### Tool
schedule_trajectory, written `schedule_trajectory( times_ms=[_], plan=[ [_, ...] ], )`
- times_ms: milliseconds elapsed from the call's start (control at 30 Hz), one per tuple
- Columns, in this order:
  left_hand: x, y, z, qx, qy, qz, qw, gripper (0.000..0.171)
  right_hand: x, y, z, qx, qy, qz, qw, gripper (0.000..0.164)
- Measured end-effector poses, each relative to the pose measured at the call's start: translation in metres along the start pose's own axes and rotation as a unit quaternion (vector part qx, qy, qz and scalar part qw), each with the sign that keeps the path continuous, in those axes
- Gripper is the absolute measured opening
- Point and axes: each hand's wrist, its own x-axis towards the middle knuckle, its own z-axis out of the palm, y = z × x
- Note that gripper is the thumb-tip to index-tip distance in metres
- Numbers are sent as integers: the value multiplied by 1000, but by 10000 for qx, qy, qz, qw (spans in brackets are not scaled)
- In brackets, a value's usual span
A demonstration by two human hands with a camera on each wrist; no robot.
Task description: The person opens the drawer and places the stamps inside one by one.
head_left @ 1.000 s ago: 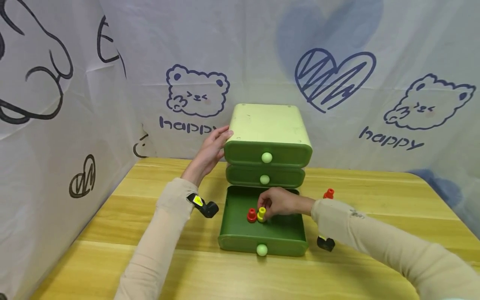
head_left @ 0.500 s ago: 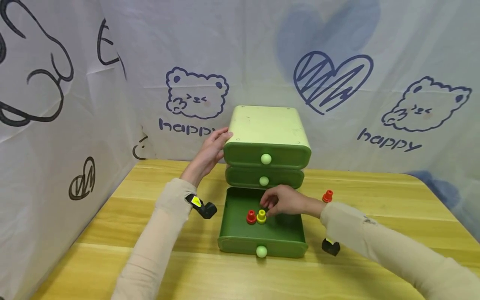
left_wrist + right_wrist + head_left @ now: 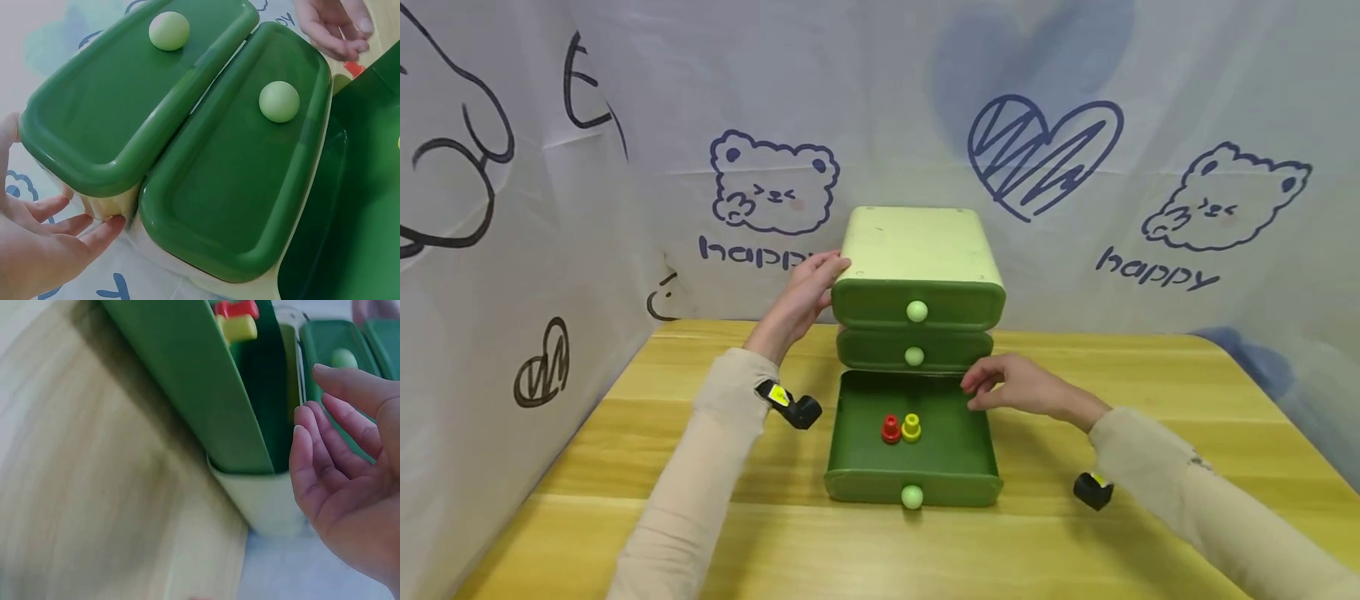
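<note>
A small red stepped peg (image 3: 891,429) and a matching yellow peg (image 3: 912,428) stand side by side in the pulled-out bottom drawer (image 3: 912,487) of a green drawer cabinet (image 3: 921,242). My left hand (image 3: 801,292) rests against the cabinet's upper left side, thumb at the top edge and fingers (image 3: 103,236) fairly straight along the side. Over the drawer's right edge hovers my right hand (image 3: 1018,385), holding nothing, its fingers loosely bent. Another red piece (image 3: 354,69) lies below the right hand in the left wrist view; in the head view that hand hides it.
Two upper drawers, with round knobs (image 3: 917,311), are pushed in. The cabinet stands on a wood-grain table (image 3: 760,533). White cloth (image 3: 895,100) with printed drawings hangs behind and to the left.
My right hand has let go of the yellow peg, leaving it beside the red one, and has moved right and up. The left hand stays on the cabinet. The head view has shifted slightly.
</note>
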Motion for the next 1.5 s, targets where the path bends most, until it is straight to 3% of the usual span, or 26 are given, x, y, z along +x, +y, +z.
schedule_trajectory(
  times_ms=[300, 500, 633, 1067, 1500],
  plan=[
    [-3, 2, -10, 143, 25, -10, 9999, 64, -9, 29, -33, 6, 850, 615, 9945, 25],
    [-3, 2, -6, 167, 26, -130, 9998, 65, -17, 57, -42, -408, 1654, 1181, 9783, 28],
    [-2, 2, -4, 217, 19, -182, 9996, 65, -23, 72, -45, -588, 1917, 1393, 9697, 32],
    [0, 4, 0, 241, -84, -318, 9992, 69, -31, 101, -39, -346, 1912, 1704, 9660, 39],
    [0, 3, -2, 173, -88, -331, 9993, 70, -25, 104, -33, -67, 1668, 1595, 9730, 45]
  ],
)
